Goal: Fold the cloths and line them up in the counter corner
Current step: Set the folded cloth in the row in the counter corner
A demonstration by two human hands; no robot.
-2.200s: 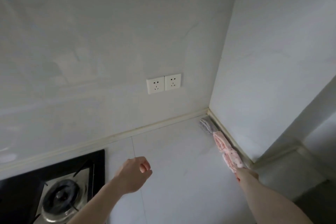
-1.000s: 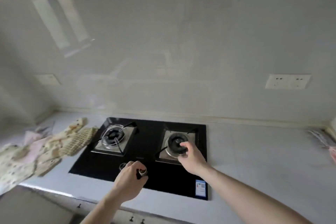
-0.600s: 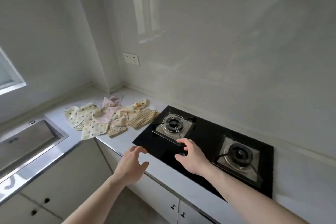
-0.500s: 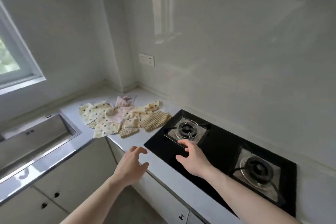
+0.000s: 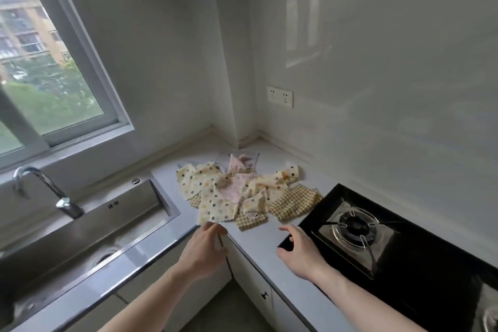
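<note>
Daylight came in through the window (image 5: 51, 62) on the left, soft and grey, and the room stayed rather dim. The glossy wall (image 5: 377, 75) on the right carried a pale reflection of the panes. The steel sink (image 5: 89, 226) rim glinted. Toward the right the black hob (image 5: 404, 259) fell into shade. Straight lines bowed near the edges from the wide lens, and everything looked slightly soft, with motion smear.
</note>
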